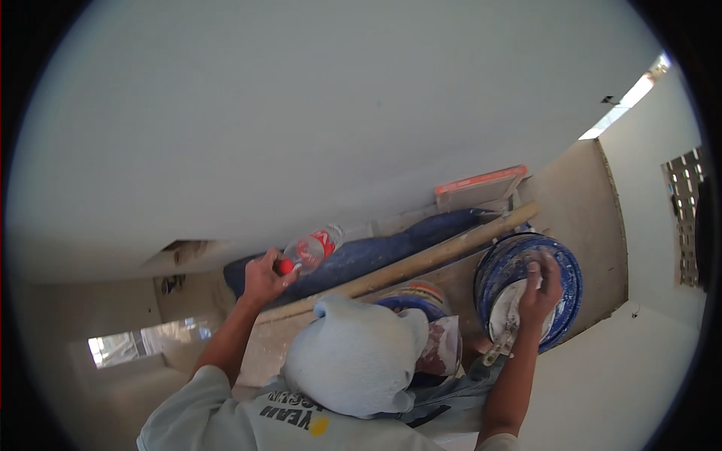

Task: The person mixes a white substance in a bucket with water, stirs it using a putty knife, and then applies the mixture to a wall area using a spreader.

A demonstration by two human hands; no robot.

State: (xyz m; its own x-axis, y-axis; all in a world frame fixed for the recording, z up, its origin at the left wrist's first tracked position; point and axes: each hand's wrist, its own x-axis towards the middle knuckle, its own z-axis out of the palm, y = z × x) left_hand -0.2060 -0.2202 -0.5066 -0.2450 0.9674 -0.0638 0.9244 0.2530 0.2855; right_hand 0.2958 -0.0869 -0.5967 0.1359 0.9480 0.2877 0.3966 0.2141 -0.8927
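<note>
Near the centre left, my left hand grips a clear plastic bottle with red cap and label by its top end, angled toward the upper right. On the right, my right hand is over a blue bucket caked with white material, fingers slightly apart and bent, with nothing clearly held. Below it, a metal tool with white residue lies across the bucket's near side. A pale cloth cap or hood fills the lower middle, between my forearms.
A pale wall spans the top. Along its foot lie a dark blue roll, a long wooden pole and an orange-edged board. A second bucket stands left of the blue one. Openings show at left and right.
</note>
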